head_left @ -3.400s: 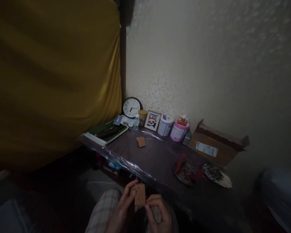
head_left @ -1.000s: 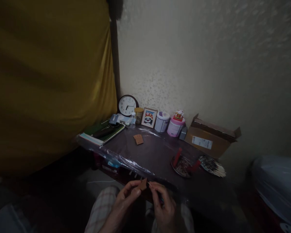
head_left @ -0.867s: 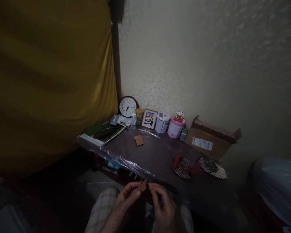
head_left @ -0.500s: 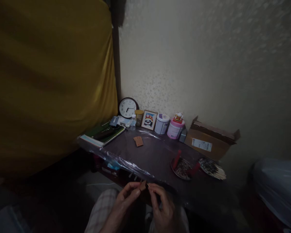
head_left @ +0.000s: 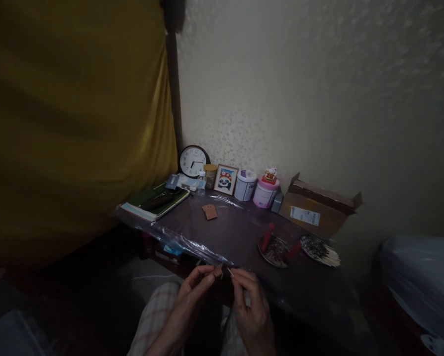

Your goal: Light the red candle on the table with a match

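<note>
Just in front of the table edge, my left hand (head_left: 192,296) is closed, pinching a small brown piece of card (head_left: 218,270) between thumb and fingers. Facing it, my right hand (head_left: 252,304) is closed on a thin matchstick (head_left: 230,272), whose tip points toward the card. A small dark gap seems to lie between the tip and the card; the dim light makes contact hard to judge. Farther back on the table lie brown card pieces (head_left: 209,212) with small dark red marks.
On the dark plastic-covered table (head_left: 233,232), a plate (head_left: 262,254) holds red candles (head_left: 267,237) and dark bits. Beside it is a plate of black-tipped matchsticks (head_left: 320,251). Behind stand a clock (head_left: 193,161), picture frame (head_left: 225,180), tubs (head_left: 244,186) and cardboard box (head_left: 311,212). Books (head_left: 155,202) lie left.
Both hands have risen slightly toward the table edge. The matchstick has shifted a little to the right of the card, and the whole view has tilted slightly downward.
</note>
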The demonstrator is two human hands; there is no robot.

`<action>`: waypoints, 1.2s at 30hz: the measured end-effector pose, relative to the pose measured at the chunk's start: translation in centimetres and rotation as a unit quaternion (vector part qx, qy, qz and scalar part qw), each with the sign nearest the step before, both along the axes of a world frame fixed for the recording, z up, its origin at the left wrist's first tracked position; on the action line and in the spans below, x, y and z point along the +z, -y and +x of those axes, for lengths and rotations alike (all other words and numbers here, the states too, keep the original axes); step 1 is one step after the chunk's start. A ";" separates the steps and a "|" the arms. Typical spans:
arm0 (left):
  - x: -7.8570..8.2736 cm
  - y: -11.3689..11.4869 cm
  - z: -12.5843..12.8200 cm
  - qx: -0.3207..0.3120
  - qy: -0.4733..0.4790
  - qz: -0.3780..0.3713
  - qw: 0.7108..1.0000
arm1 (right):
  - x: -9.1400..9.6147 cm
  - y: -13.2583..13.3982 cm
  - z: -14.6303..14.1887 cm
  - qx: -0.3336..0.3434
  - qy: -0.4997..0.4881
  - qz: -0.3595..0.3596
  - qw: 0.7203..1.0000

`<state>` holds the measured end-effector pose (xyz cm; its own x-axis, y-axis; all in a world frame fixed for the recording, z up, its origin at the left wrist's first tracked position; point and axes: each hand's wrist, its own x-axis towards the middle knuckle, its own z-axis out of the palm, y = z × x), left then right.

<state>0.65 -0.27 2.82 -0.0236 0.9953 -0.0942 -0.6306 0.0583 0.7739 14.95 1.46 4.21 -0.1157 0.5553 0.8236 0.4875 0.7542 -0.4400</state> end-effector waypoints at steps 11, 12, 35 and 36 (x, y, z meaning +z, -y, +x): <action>0.7 -0.4 0.3 0.013 0.011 0.001 1.000 | -0.1 -0.6 0.5 0.019 -0.038 0.027 0.999; 0.7 -0.4 0.3 0.015 0.014 0.003 1.000 | -0.7 -1.1 0.5 0.026 -0.008 0.023 0.999; 0.9 -0.5 0.0 0.028 0.045 -0.004 0.999 | 0.0 -1.1 -0.9 0.007 -0.049 -0.035 0.998; 1.0 -0.4 0.0 0.029 0.046 -0.005 0.998 | 0.2 -0.9 -0.8 0.000 -0.065 -0.025 0.998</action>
<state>0.61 0.15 3.82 -0.0724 0.9913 -0.1095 -0.7018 0.0274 0.7119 14.13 2.39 4.37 -0.0104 0.5965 0.8026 0.4239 0.7296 -0.5367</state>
